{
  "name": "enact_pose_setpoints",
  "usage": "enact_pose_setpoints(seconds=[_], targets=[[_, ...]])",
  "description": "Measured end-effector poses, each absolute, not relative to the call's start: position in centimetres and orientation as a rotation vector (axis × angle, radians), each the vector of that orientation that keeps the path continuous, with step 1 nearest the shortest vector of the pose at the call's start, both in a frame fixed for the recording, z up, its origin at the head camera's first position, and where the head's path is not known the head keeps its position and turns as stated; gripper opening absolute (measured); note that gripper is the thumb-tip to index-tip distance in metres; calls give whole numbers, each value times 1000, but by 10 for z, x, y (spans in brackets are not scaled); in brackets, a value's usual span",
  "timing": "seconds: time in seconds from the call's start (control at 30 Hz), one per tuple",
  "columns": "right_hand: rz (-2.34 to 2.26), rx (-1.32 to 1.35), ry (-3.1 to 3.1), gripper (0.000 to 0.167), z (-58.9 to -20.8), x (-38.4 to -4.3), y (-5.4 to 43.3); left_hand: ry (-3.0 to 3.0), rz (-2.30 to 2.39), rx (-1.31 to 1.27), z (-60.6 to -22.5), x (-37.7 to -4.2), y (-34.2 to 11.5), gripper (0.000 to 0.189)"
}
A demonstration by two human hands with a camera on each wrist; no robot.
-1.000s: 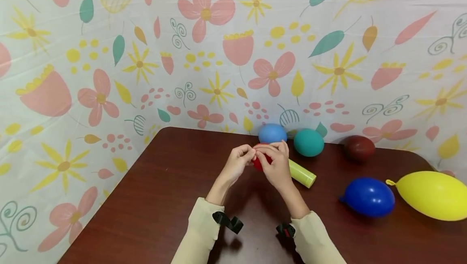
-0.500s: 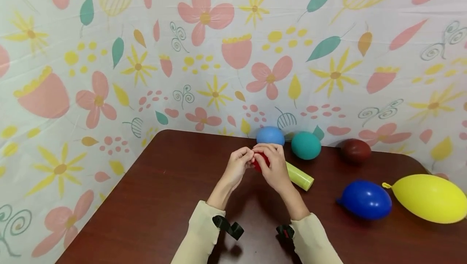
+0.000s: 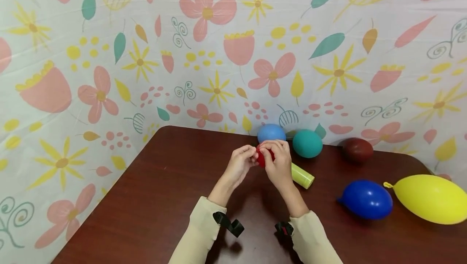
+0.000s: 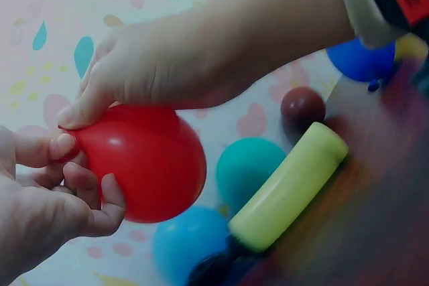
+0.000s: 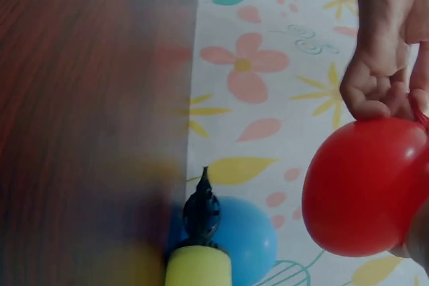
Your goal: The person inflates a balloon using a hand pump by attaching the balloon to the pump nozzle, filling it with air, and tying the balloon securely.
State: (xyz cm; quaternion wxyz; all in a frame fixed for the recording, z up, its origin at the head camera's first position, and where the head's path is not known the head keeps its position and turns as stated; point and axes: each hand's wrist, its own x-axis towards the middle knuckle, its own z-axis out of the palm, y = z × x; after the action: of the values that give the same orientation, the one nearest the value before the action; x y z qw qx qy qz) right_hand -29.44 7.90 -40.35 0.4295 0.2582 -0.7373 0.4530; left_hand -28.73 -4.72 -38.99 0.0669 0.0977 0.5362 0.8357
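Both hands are raised over the table and meet at a small inflated red balloon (image 4: 151, 165). My left hand (image 3: 237, 166) pinches the balloon's neck between thumb and fingers, with its other fingers curled against the balloon's side in the left wrist view. From the other side, my right hand (image 3: 280, 166) holds the balloon close to the neck, its thumb and fingertips meeting near the left fingertips. A stretched bit of red neck shows by the left fingers in the right wrist view. In the head view the hands hide most of the balloon.
A yellow-green hand pump (image 4: 291, 189) with a black nozzle (image 5: 203, 212) lies beyond the right hand. Light blue (image 3: 271, 133), teal (image 3: 307, 143) and dark brown (image 3: 358, 149) balloons line the back edge. Blue (image 3: 367, 200) and yellow (image 3: 432, 198) balloons lie at the right.
The fingertips have shifted slightly around the neck, and the right thumb now lies across the front of the red balloon. The other balloons and pump stay put; the head view tilts slightly.
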Motion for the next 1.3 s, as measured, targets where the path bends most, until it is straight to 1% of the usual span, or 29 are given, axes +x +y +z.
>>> enact_pose_setpoints(seconds=[0.13,0.27,0.37,0.5,0.67,0.77,0.97,1.17,1.3], targets=[[1143,637,-1827,9,-405,-294,83,1581,2515,239,-393,-285,-41,32],[1128,641,-1851,6,-403,-295,88,1725,2463,246,-396,-284,-36,27],[1039,581,-1910,4,-400,-297,91,1918,2326,375,-397,-285,-32,23],[983,509,-2002,5,-398,-297,94,2083,2158,574,-395,-284,-32,26],[1131,437,-2136,5,-397,-295,92,1998,2201,628,-394,-284,-37,29],[1259,372,-2219,7,-397,-294,92,1937,2283,591,-396,-284,-39,28],[1404,296,-2288,10,-399,-296,94,1871,2381,440,-397,-288,-34,28],[1246,438,-2240,7,-403,-295,89,1826,2440,258,-398,-285,-35,30],[1093,518,-2234,8,-405,-292,86,1813,2442,214,-400,-285,-36,30]])
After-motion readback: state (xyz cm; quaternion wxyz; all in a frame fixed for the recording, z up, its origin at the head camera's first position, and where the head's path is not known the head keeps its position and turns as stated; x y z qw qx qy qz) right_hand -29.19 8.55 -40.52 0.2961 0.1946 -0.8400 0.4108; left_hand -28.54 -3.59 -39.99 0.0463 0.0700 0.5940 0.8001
